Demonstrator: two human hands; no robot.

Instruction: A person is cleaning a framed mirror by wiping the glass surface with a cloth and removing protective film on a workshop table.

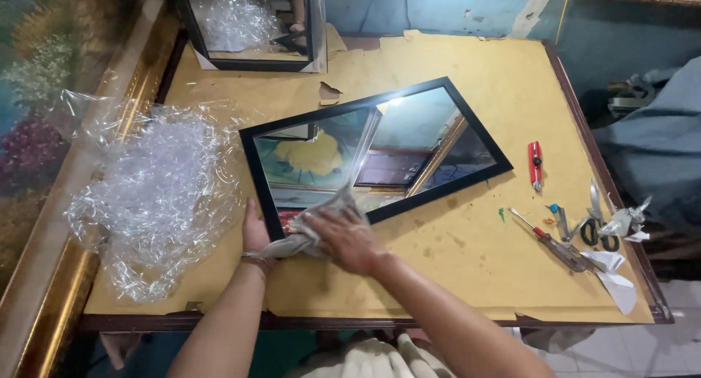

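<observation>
A black-framed mirror [409, 122] lies at an angle on the brown board table [475, 261]. My right hand [347, 238] presses a grey cloth [321, 221] onto the mirror's near edge. My left hand [254, 232] rests flat against the frame's near left corner, fingers together, with a bracelet at the wrist. The glass reflects a yellow flower picture and a gilt frame.
Crumpled clear plastic wrap [157, 192] lies left of the mirror. A red cutter [535, 162], a screwdriver [551, 243], scissors [595, 221] and paper scraps sit at the right edge. Another black frame [255, 27] stands at the back, and a gilt-framed painting [51, 130] leans left.
</observation>
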